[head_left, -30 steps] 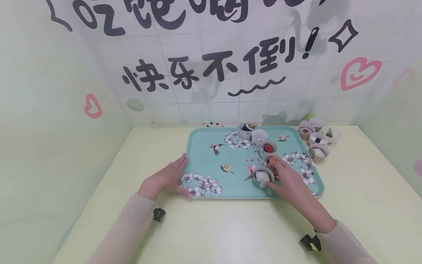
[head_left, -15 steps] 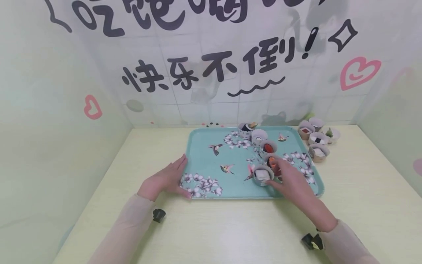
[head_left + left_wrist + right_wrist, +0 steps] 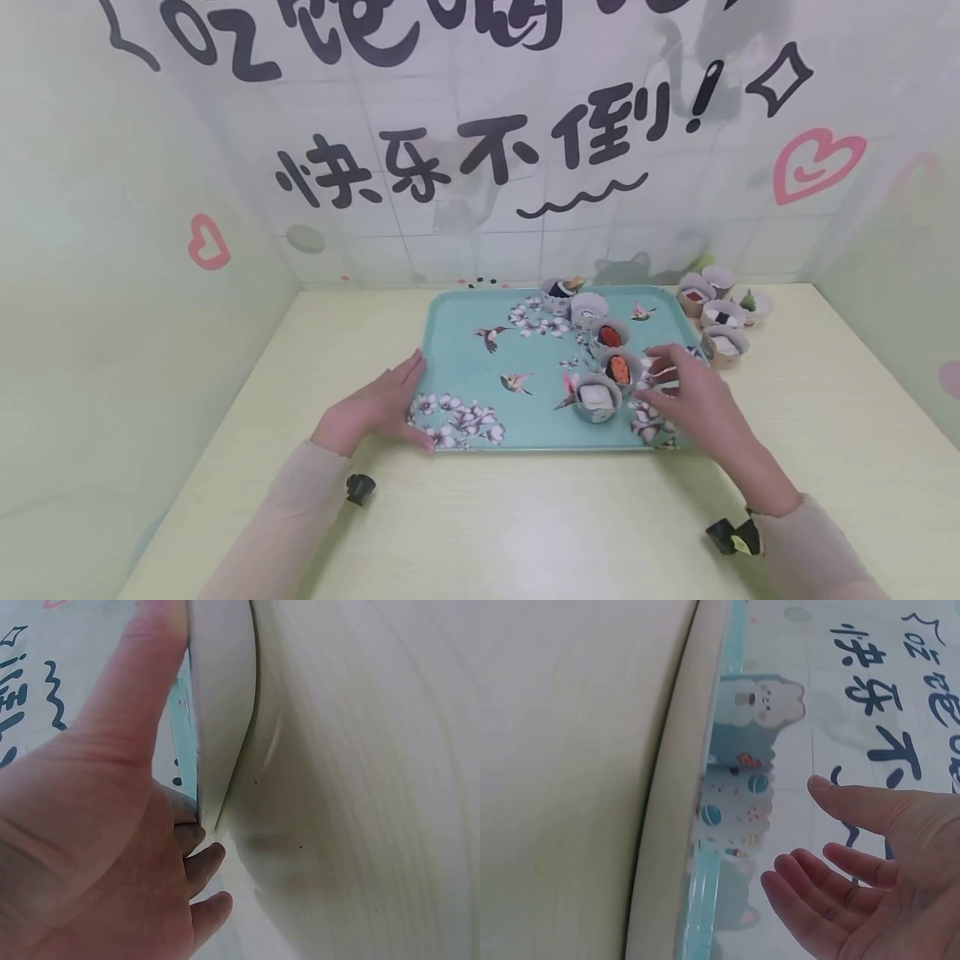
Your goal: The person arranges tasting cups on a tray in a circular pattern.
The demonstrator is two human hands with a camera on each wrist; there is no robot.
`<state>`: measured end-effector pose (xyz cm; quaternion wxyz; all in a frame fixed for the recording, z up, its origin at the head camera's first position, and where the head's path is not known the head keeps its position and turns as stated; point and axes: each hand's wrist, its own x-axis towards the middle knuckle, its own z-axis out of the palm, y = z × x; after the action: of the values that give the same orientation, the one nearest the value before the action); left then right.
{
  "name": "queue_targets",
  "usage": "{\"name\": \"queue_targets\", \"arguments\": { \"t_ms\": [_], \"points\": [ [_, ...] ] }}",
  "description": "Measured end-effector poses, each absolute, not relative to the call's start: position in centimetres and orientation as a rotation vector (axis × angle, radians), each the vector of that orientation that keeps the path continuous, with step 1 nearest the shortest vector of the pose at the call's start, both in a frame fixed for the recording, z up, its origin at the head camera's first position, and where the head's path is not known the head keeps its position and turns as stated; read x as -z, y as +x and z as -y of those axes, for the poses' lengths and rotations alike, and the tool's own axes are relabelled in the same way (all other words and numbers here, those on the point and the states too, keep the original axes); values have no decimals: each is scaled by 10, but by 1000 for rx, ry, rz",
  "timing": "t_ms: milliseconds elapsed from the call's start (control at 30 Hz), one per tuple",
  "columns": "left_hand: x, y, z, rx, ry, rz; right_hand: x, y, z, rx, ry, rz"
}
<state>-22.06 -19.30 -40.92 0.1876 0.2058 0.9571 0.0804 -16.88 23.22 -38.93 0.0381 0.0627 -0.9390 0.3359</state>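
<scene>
My left hand (image 3: pixel 378 408) rests against the front left corner of a blue-green tray (image 3: pixel 461 358) printed with birds and blossoms, fingers extended along its edge. Over the tray's right part, my right hand (image 3: pixel 693 400) holds nothing. Its fingers are relaxed and apart from the cups. Nearest to it are a paper cup with an orange-topped sushi piece (image 3: pixel 619 369) and a front cup with a white piece (image 3: pixel 597 397). Behind them, a cup with a red-topped piece (image 3: pixel 609 336), a pale cup (image 3: pixel 589 312) and a cup with a dark-wrapped piece (image 3: pixel 559 292) continue the slanting row.
Several more filled paper cups (image 3: pixel 726 345) stand clustered on the table (image 3: pixel 480 517) just right of the tray's far corner. A printed wall (image 3: pixel 465 250) closes off the back. Small black devices (image 3: pixel 361 489) hang below both wrists.
My right hand has let go at the front cups and drawn back to the right. The front white-filled cup sits slightly farther back than before. My left hand has stayed in place.
</scene>
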Motion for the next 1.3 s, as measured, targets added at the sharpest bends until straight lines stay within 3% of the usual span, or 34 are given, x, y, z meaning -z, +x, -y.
{"name": "queue_targets", "arguments": {
  "t_ms": [1300],
  "points": [
    [409, -220, 195, -223, 601, -2693, 402, -212, -335, -1298, -272, 2663]
  ]
}}
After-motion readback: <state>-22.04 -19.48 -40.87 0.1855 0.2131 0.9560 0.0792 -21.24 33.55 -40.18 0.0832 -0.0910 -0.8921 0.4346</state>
